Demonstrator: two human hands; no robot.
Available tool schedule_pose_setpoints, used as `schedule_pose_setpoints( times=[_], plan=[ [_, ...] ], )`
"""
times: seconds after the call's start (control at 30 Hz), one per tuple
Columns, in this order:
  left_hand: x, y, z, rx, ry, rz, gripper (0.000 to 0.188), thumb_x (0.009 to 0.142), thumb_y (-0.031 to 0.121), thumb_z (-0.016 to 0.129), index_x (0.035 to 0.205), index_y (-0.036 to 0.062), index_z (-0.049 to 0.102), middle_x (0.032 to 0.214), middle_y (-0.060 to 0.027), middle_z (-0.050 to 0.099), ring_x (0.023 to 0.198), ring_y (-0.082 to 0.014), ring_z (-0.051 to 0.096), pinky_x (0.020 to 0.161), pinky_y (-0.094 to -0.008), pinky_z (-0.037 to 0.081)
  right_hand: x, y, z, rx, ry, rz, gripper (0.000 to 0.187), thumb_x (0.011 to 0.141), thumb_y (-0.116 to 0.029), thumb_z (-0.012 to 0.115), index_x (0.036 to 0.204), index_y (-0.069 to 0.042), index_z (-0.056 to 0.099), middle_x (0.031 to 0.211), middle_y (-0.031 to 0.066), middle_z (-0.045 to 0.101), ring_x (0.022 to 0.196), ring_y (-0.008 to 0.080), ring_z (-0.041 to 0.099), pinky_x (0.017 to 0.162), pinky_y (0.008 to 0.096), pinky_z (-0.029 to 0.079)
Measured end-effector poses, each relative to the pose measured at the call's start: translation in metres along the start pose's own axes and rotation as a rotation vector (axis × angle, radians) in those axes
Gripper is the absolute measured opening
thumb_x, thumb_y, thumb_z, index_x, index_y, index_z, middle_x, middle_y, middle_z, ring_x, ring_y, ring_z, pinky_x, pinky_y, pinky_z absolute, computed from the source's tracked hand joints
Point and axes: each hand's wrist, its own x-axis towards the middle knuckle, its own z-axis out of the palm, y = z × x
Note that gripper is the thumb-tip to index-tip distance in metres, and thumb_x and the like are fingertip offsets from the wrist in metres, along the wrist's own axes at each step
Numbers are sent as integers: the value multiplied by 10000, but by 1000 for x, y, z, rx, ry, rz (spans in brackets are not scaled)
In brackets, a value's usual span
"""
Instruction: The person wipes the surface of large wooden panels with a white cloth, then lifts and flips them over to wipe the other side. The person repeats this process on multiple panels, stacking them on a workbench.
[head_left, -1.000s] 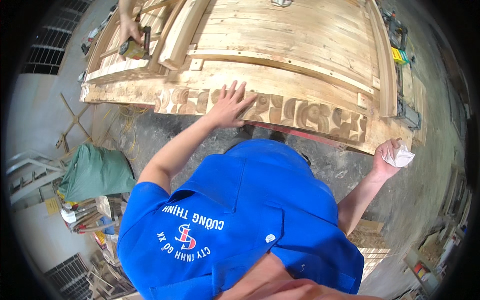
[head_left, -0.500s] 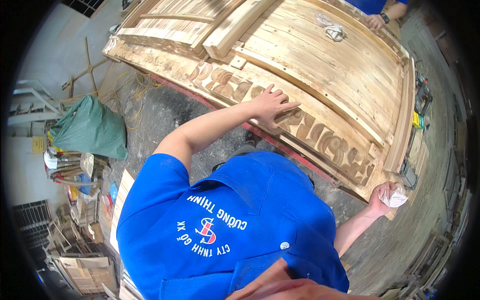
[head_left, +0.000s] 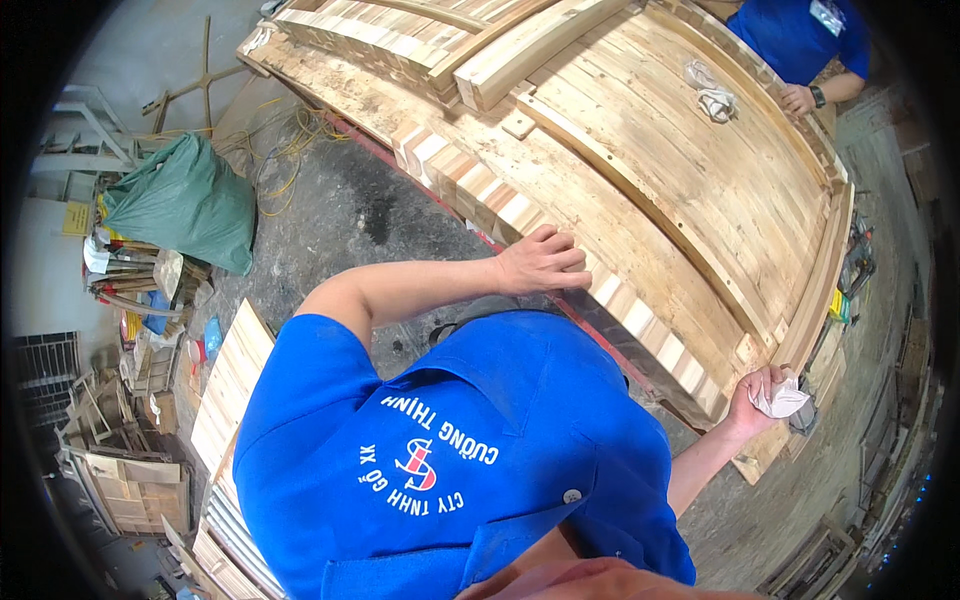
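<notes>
A long laminated wooden beam [head_left: 640, 318] with light and brown striped blocks lies along the near edge of the workbench. My left hand [head_left: 545, 264] is closed on its middle, the fingers curled over the top edge. By the beam's right end, my right hand [head_left: 757, 400] grips a crumpled whitish cloth or sheet [head_left: 780, 397]; which of the two I cannot tell. Behind the beam lies a large slatted wooden panel [head_left: 640, 130] framed by rails [head_left: 640, 200].
A co-worker's hand [head_left: 798, 99] rests on the panel's far edge, near a crumpled white cloth [head_left: 716, 104]. Thick timber [head_left: 535, 55] lies across the panel's left side. At left on the floor are a green sack [head_left: 190, 205], yellow cable [head_left: 285, 160] and stacked boards [head_left: 232, 375].
The beam has turned from its round end-grain pattern to its striped side. My left hand went from spread on it to curled round its edge. My right hand still holds the whitish piece.
</notes>
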Motion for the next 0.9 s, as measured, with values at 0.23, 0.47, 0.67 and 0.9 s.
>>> schedule_pose_setpoints(
  times=[0.23, 0.47, 0.67, 0.9],
  plan=[
    [6, -4, -6, -310, -436, -174, 607, 608, 237, 763, 1148, 129, 509, 935, -48, 554, 946, -236, 561, 793, -395, 414, 30, 24, 33, 28, 73, 44, 327, 893, -359, 576, 953, -45, 504, 725, 50, 470, 444, 85, 351, 417, 253, 230],
    [58, 15, -14, -321, -210, -107, 412, 662, 193, 690, 1033, 128, 525, 876, -20, 539, 866, -208, 550, 738, -360, 414, 8, 1, 65, -19, -77, -8, 343, 880, -370, 607, 964, -59, 492, 768, 26, 444, 507, 93, 363, 441, 256, 253],
    [120, 12, -3, -284, -3, -19, 136, 800, 231, 605, 835, 140, 509, 765, -13, 515, 744, -197, 541, 632, -369, 386, -27, -44, 67, -159, -176, -201, 422, 902, -390, 578, 1082, -22, 478, 790, 41, 426, 519, 110, 358, 455, 267, 259],
    [142, -16, 22, -325, -23, 24, 310, 706, 248, 691, 953, 138, 540, 848, -25, 551, 865, -213, 557, 722, -373, 404, -61, -57, 58, -123, -102, -357, 396, 912, -376, 573, 1075, -26, 486, 814, 59, 457, 506, 108, 359, 431, 266, 246]
  ],
)
